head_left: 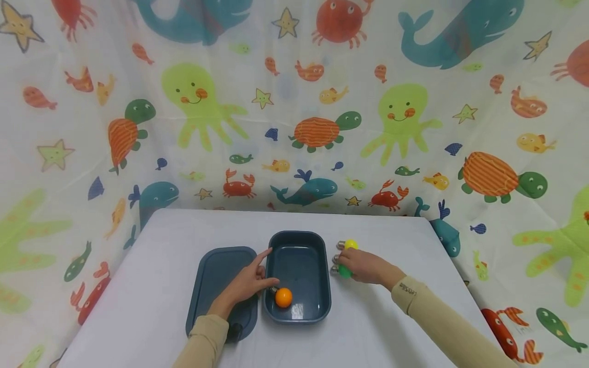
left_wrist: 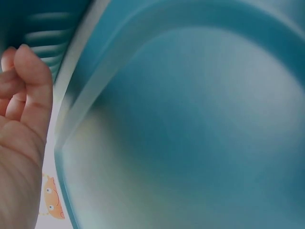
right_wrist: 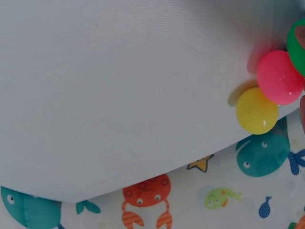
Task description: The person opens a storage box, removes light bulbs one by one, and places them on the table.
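Note:
My left hand (head_left: 246,282) is at the left side of a dark blue rectangular container (head_left: 299,319). Its index finger reaches the rim, and the thumb extends over the wall by the base of an orange light bulb (head_left: 284,297) lying inside. To the container's right, my right hand (head_left: 365,267) bends its fingers down over a row of bulbs and pinches the pink light bulb (right_wrist: 279,78), largely hidden from above. Beside it lie a green light bulb (head_left: 345,271) and a yellow light bulb (head_left: 352,244). A fingertip overlaps the green one in the right wrist view.
A flat dark blue lid (head_left: 202,286) lies left of the container, under the left forearm. A small black object (head_left: 234,332) shows by the left wrist. The white table (head_left: 152,286) meets a curtain (head_left: 285,158) printed with sea animals behind and at the sides.

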